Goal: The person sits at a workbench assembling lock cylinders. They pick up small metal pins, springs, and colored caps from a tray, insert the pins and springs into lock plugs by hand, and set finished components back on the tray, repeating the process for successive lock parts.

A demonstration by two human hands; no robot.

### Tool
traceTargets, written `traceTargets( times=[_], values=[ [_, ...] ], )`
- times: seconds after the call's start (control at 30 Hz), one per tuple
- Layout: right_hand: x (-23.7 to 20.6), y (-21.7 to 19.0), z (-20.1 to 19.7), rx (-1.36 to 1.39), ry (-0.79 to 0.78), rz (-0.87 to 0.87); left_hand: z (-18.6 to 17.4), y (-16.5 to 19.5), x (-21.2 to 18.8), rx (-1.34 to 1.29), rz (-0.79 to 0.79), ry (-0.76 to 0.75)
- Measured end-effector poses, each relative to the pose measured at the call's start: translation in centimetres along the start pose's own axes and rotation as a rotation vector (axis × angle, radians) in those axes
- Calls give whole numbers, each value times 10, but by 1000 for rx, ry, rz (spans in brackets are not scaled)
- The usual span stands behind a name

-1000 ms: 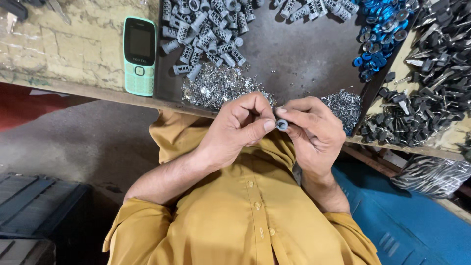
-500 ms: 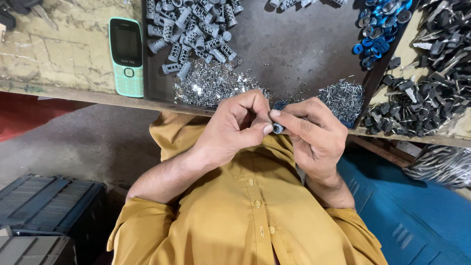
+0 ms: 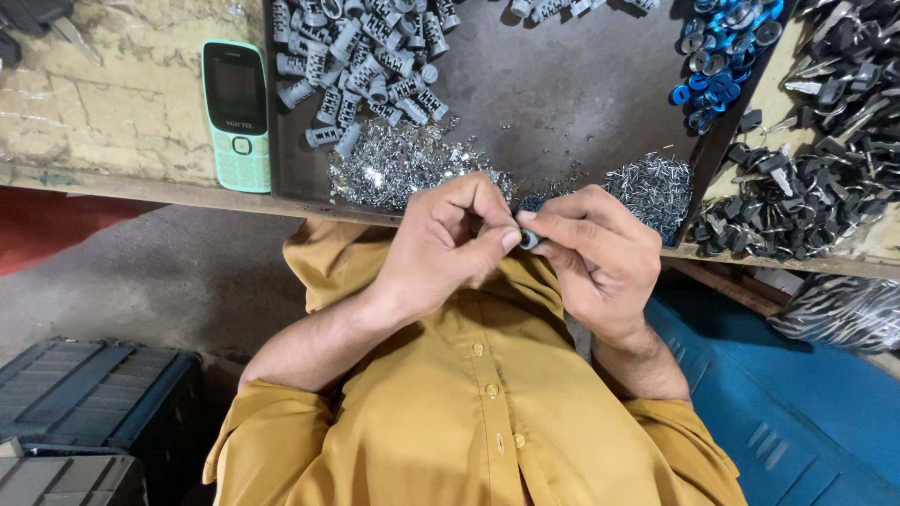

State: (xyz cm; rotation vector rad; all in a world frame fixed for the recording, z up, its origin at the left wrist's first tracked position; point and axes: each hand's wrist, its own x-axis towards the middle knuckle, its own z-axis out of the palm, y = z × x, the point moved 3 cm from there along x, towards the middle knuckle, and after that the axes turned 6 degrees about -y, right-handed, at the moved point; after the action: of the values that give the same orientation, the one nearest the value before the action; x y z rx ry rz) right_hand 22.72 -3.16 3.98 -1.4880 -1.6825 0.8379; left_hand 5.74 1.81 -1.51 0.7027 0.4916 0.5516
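1. Small grey metal cylinder [image 3: 531,240]: short, dark-ended, mostly hidden; sitting between both hands, near the surface's [image 3: 112,122] near edge, above the mustard shirt [image 3: 469,412].
2. Left hand [image 3: 450,245]: fingers curled, thumb and forefinger pinching the cylinder.
3. Right hand [image 3: 600,258]: fingertips pressing together on the same cylinder.
4. Dark tray [image 3: 562,84]: holding grey cylinders [image 3: 366,56] far left, shiny pins [image 3: 398,169] near.
5. Blue rings [image 3: 722,47]: lying far right.
6. Mint-green phone [image 3: 236,112]: lying left.
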Motion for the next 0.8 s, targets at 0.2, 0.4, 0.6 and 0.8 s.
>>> traceTargets(
  times=[0.2, 0.4, 0.6, 0.8],
  values=[
    [-3, 3, 3, 48, 59, 19, 22, 32, -9, 986, 466, 99],
    [-4, 9, 1, 10, 71, -31, 27, 36, -1, 1109, 527, -3],
    [9, 40, -51, -586, 112, 42, 9, 27, 8, 860, 431, 100],
    [15, 76, -84, -858, 116, 75, 3, 16, 6, 890, 373, 172]
  ],
)
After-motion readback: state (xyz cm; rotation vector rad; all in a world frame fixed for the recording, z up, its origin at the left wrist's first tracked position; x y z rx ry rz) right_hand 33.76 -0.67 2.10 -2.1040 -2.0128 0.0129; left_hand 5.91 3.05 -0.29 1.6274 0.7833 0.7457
